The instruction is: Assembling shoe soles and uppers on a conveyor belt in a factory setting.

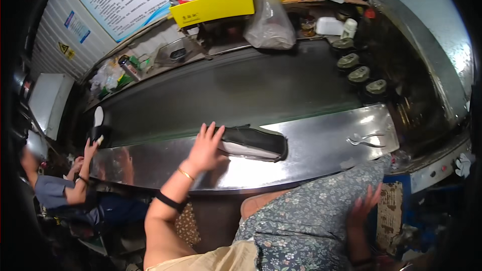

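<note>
The left hand (205, 146) lies open, fingers spread, touching the heel end of a black shoe (253, 143) lying on the steel ledge (321, 143) beside the dark conveyor belt (226, 90). The right hand (364, 206) hangs released by the floral apron (306, 221). Pliers (366, 140) lie farther right; a co-worker's hand (90, 148) reaches another shoe (98, 125).

Heel of black shoe (253, 143) hidden behind left hand (205, 148), right hand (364, 208) blurred, its palm unseen
</note>
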Demonstrator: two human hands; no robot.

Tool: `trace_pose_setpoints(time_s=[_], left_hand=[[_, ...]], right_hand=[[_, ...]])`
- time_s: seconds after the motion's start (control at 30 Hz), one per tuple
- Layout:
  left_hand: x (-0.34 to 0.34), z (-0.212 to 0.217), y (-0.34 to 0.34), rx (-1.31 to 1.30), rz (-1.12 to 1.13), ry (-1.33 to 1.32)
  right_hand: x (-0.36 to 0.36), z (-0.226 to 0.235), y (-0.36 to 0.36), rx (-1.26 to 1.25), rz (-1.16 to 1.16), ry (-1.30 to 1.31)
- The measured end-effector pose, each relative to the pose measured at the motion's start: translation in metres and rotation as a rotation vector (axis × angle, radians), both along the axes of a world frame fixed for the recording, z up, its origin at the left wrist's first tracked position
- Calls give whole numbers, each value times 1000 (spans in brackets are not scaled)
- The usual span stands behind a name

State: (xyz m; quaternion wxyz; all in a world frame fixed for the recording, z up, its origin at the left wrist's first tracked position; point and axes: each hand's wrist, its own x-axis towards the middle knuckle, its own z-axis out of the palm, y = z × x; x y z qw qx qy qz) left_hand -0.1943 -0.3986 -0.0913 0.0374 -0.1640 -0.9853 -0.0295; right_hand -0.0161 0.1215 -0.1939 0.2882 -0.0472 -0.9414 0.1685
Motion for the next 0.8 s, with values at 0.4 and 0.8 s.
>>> trace_pose_setpoints(time_s=[0.4, 0.8], left_hand=[[31, 9, 67, 113, 239, -558], [111, 86, 283, 981, -596, -893]], right_hand=[[20, 35, -14, -326, 10, 17], [-21, 225, 7, -334, 191, 387]])
